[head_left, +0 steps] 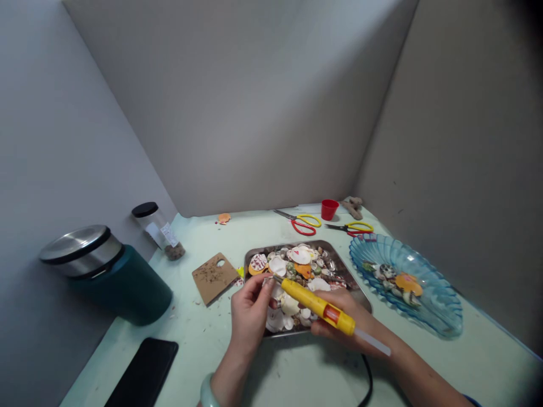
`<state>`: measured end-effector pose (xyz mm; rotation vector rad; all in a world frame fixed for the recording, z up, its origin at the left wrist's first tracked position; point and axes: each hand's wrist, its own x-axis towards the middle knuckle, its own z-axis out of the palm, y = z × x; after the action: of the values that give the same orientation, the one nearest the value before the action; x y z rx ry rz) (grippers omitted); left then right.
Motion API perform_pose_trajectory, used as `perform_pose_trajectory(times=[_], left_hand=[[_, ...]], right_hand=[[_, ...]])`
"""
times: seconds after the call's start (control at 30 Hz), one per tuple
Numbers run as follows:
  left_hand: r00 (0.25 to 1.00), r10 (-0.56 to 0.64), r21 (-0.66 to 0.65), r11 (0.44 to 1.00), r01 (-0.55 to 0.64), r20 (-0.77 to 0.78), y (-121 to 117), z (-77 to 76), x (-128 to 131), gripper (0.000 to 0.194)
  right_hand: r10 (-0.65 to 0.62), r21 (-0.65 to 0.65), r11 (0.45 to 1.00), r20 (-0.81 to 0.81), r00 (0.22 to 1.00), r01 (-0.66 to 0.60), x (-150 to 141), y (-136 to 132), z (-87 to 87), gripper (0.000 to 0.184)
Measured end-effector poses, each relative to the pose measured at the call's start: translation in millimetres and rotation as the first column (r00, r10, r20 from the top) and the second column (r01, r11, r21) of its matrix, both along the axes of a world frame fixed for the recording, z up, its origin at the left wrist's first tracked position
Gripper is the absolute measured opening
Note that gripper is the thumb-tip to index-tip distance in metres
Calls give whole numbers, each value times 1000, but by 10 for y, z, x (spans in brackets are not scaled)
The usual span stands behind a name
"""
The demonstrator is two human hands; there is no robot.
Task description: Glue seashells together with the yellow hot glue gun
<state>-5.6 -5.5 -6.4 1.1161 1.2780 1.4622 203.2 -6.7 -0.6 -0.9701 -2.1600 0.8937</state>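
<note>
My right hand (344, 322) grips a yellow hot glue gun (316, 305) with a clear glue stick poking out at its back. The gun's tip points left at a small shell pinched in my left hand (249, 314). Both hands hover over the near part of a metal tray (345, 272) filled with several white, orange and patterned shells (297, 263). A black cord (368, 384) runs from under my right wrist toward the table's front edge.
A blue glass dish (441, 314) holding a few shells sits at right. Two scissors (303, 221) (352, 228) and a red cup (329, 208) lie behind the tray. At left are a cardboard piece (213, 277), a tilted jar (159, 229), a teal lidded bin (110, 271) and a black phone (144, 373).
</note>
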Motion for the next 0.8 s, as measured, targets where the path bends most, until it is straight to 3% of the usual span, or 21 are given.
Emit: perform_pose_trajectory(times=[0.6,0.8], left_hand=[[999,15,17,1000,-16,41,5,-14,-15,31],[987,79,-18,997,-78,142,15,-27,-38,40]], right_hand=[[-3,15,1000,12,1000,3,5,4,-20,30],[-120,70,991,63,991,116,45,29,43,24]])
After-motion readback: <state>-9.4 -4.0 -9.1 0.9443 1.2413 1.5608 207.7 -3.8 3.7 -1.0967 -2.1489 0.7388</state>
